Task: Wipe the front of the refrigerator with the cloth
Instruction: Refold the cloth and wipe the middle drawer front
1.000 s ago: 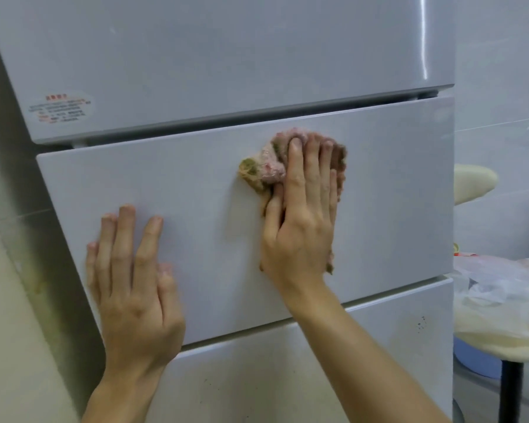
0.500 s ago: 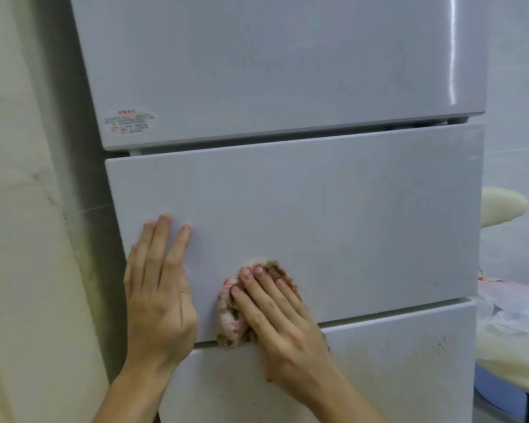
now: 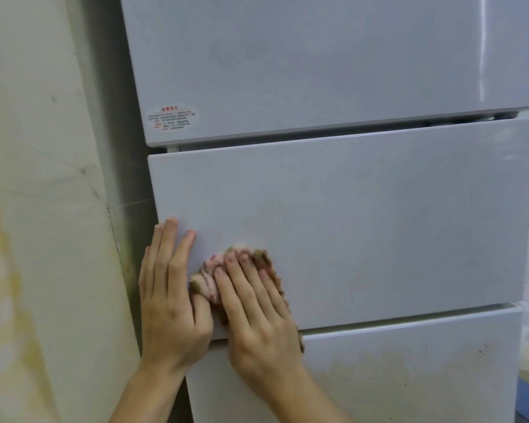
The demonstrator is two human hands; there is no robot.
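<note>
The fridge [image 3: 327, 190] is standing upright, its drawer [image 3: 364, 233] lying under the 2 grips and its dirtier lower front [image 3: 409, 370] just below them. The left grip [image 3: 168, 306] is resting flat and wide on the drawer's left edge, probably bracing it shut against the push. The right grip [image 3: 257, 315], also flat and holding nothing, is pressing the bunched cloth [image 3: 207, 274] to the drawer beside it, so the rubbing bites.

Soft, even, cool light is falling throughout. A thin glare streak is running down the fridge [image 3: 348, 224] top right. Edges are bowing slightly.
</note>
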